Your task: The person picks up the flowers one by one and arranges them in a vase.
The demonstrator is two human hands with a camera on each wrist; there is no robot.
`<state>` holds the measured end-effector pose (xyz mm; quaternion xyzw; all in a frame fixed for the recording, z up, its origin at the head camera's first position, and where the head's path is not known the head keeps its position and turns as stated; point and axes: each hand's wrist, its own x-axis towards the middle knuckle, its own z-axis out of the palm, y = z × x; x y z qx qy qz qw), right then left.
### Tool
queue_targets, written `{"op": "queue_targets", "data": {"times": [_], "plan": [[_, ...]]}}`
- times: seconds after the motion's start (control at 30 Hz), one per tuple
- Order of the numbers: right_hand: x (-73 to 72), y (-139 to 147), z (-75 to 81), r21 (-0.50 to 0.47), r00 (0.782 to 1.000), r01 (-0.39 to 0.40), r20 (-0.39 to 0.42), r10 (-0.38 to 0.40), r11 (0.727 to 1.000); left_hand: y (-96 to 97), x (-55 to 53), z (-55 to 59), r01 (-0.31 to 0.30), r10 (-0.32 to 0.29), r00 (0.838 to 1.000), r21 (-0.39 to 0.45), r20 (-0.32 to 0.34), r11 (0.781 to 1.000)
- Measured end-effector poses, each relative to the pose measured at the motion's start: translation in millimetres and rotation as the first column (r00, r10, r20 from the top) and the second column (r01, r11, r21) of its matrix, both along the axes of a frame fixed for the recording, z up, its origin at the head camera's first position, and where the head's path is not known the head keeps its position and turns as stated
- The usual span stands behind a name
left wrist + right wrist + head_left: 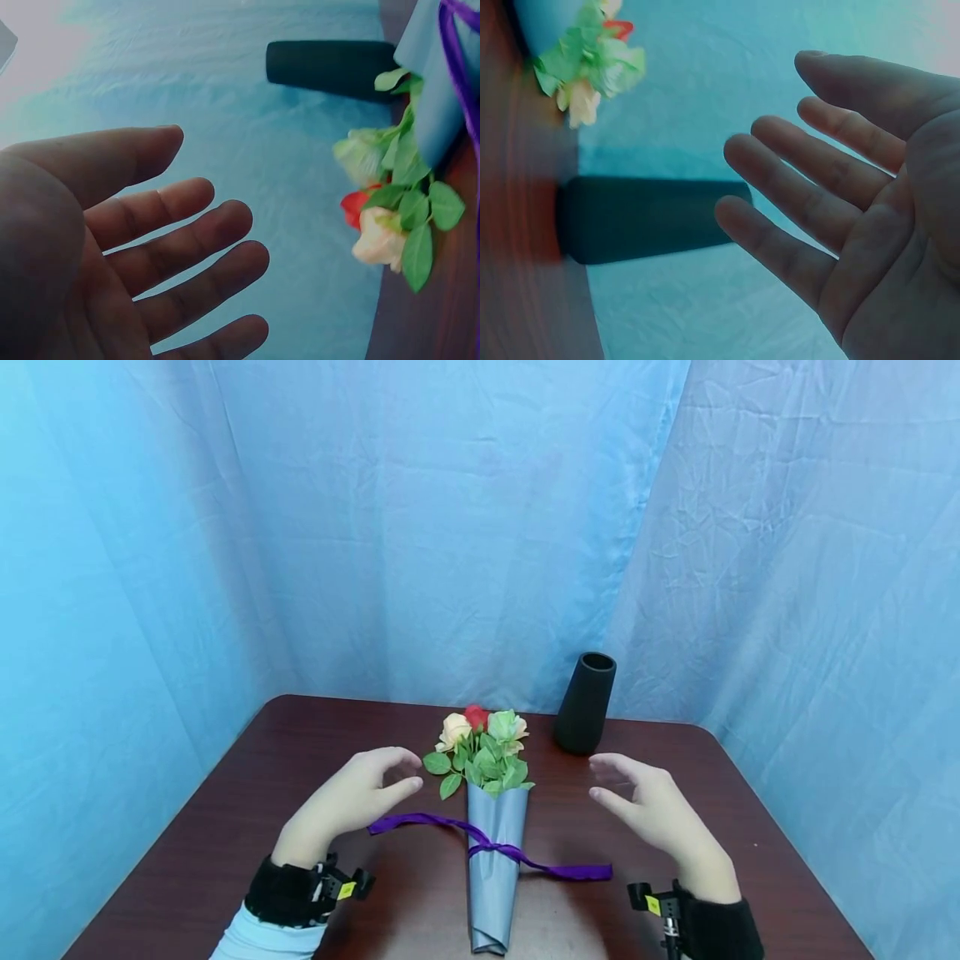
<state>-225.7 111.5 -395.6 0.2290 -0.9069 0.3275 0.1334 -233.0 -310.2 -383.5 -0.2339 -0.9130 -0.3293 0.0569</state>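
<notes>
A bouquet of flowers [489, 752] in blue-grey wrapping paper [495, 893] lies on the table, its red, cream and pale green blooms toward the back. Around the paper runs a purple ribbon [570, 870], crossed or knotted at the middle, its two ends spread left and right. To the left of the blooms hovers my left hand [375, 789], holding nothing, its fingers apart in the left wrist view. My right hand [648, 797] is raised right of the bouquet, also without anything in it; the right wrist view shows relaxed, spread fingers [780, 187].
A black vase [585, 706] stands upright near the back edge of the dark brown table [315, 735], right of the blooms and beyond my right hand. Light blue curtains [450, 527] hang behind the table and at both sides.
</notes>
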Motion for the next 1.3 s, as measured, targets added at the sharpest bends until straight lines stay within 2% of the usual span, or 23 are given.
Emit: {"op": "queue_targets", "data": {"times": [0.27, 0.6, 0.9, 1.3], "plan": [[-9.5, -27, -15.4, 0.045, 0.992, -0.083, 0.094, 0.079, 0.996, 23.4, 0.9, -8.2, 0.120, -0.119, 0.993, -0.049, 0.019, 0.992], [-16.4, -58, -37.2, 0.079, 0.959, -0.229, 0.188, 0.211, 0.970, 44.0, -1.7, -23.5, 0.201, -0.195, 0.979, -0.105, 0.061, 0.974], [-15.7, -79, -46.7, 0.195, 0.945, -0.278, 0.230, 0.232, 0.941, 57.9, -4.2, -41.9, 0.245, -0.224, 0.964, -0.155, 0.141, 0.957], [-14.6, -92, -53.8, 0.208, 0.924, -0.298, 0.306, 0.228, 0.932, 72.2, -5.6, -54.5, 0.291, -0.236, 0.946, -0.255, 0.223, 0.922]]}}
